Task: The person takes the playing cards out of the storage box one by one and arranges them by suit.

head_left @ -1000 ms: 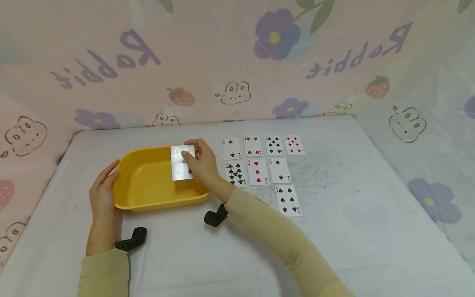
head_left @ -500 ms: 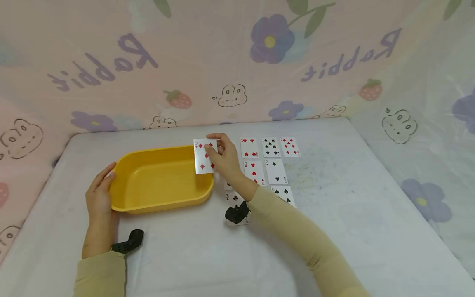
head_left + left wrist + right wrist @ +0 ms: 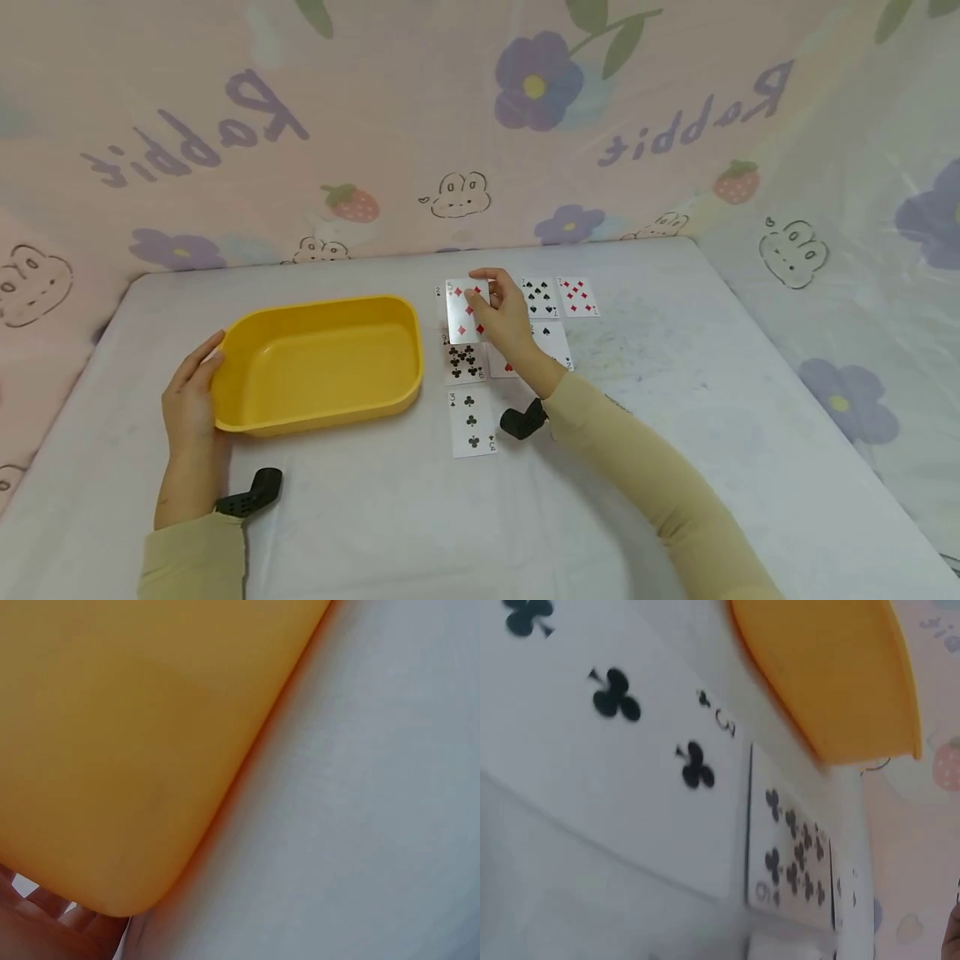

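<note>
My right hand (image 3: 506,317) pinches a five of diamonds playing card (image 3: 456,315), thumb on its face, raised over the rows of cards. Behind that card lie the two of clubs (image 3: 440,308), mostly covered, and the nine of clubs (image 3: 465,363). Nearer to me is the three of clubs (image 3: 472,429), large and close in the right wrist view. At the left end of a yellow basin (image 3: 318,408), my left hand (image 3: 191,400) holds its side. The left wrist view shows some fingers (image 3: 75,922) at the basin's corner.
Face up at the back lie a seven of spades (image 3: 540,298) and a seven of diamonds (image 3: 578,297). A two of spades (image 3: 551,337) is partly behind my right wrist. A printed cloth (image 3: 390,125) backs the white table (image 3: 360,517).
My right hand has carried the five of diamonds rightward, from over the basin to above the cards. The three of clubs has come into view. My left hand stays at the basin.
</note>
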Available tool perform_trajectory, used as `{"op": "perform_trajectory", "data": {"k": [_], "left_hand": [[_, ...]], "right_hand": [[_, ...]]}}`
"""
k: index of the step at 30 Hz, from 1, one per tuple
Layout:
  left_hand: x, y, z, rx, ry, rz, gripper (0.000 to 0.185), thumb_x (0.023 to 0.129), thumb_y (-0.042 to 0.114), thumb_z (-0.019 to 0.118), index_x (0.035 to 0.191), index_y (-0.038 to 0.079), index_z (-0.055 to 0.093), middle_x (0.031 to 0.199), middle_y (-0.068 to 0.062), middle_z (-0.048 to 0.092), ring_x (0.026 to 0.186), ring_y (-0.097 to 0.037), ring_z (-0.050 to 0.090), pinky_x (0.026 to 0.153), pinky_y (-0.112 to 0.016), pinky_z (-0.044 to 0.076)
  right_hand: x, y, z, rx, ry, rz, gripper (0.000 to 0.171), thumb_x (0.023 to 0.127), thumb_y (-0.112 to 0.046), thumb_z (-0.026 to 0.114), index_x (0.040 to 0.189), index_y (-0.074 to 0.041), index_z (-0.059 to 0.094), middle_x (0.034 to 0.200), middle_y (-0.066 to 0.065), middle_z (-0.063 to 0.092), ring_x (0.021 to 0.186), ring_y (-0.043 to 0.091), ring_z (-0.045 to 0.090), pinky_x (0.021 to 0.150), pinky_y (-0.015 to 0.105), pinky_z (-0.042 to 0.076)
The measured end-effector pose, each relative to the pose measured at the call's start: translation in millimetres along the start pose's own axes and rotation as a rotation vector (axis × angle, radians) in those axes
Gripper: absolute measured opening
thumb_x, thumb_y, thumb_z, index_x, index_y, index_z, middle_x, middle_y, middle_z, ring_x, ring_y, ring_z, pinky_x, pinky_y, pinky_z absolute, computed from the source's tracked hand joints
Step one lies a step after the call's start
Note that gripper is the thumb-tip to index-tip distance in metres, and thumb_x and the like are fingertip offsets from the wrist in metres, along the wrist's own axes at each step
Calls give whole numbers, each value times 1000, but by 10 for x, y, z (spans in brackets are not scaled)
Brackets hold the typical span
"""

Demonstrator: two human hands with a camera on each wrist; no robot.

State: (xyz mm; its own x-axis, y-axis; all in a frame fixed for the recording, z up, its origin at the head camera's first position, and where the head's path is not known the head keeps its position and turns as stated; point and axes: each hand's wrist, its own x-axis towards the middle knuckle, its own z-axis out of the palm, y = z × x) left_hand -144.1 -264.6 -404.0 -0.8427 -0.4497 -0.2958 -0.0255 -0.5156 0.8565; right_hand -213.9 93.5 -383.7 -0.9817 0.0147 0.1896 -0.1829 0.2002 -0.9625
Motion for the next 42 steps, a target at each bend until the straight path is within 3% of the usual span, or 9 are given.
{"op": "perform_trajectory", "data": {"k": [13, 22, 29, 32, 42], "left_hand": [[4, 0, -12, 5, -4, 5, 33, 92, 15, 64, 125, 13, 66, 132, 6, 55, 113, -6, 53, 82, -9, 49], [7, -3, -11, -1, -2, 6, 34, 91, 15, 65, 124, 13, 66, 133, 6, 54, 116, -7, 52, 82, -8, 49], [7, -5, -12, 3, -5, 2, 35, 92, 16, 64, 126, 14, 65, 135, 7, 52, 120, -7, 49, 84, -9, 48], [10, -10, -6, 9, -1, 6, 34, 92, 16, 64, 126, 13, 65, 135, 6, 53, 119, -8, 50, 84, -9, 48], [-4, 3, -12, 3, -10, -4, 36, 91, 17, 65, 127, 14, 64, 137, 7, 51, 123, -7, 47, 89, -9, 46]], "right_hand": [[1, 228, -467, -81, 53, 50, 31, 92, -6, 60, 123, -2, 56, 75, 4, 41, 50, 4, 26, 47, 17, 28], [-37, 352, -840, -172, 44, 92, 36, 94, -12, 60, 128, -2, 54, 78, 5, 47, 47, 3, 29, 46, 19, 31], [-60, 410, -1115, -254, 46, 131, 35, 94, -12, 60, 127, -2, 55, 99, 11, 57, 64, 2, 47, 58, 17, 40], [-84, 441, -1236, -295, 33, 148, 36, 94, -15, 60, 127, -3, 55, 103, 13, 58, 66, 2, 48, 60, 18, 40], [-149, 566, -1529, -385, 32, 200, 35, 94, -16, 60, 126, -4, 56, 90, 9, 58, 62, -1, 50, 60, 18, 41]]}}
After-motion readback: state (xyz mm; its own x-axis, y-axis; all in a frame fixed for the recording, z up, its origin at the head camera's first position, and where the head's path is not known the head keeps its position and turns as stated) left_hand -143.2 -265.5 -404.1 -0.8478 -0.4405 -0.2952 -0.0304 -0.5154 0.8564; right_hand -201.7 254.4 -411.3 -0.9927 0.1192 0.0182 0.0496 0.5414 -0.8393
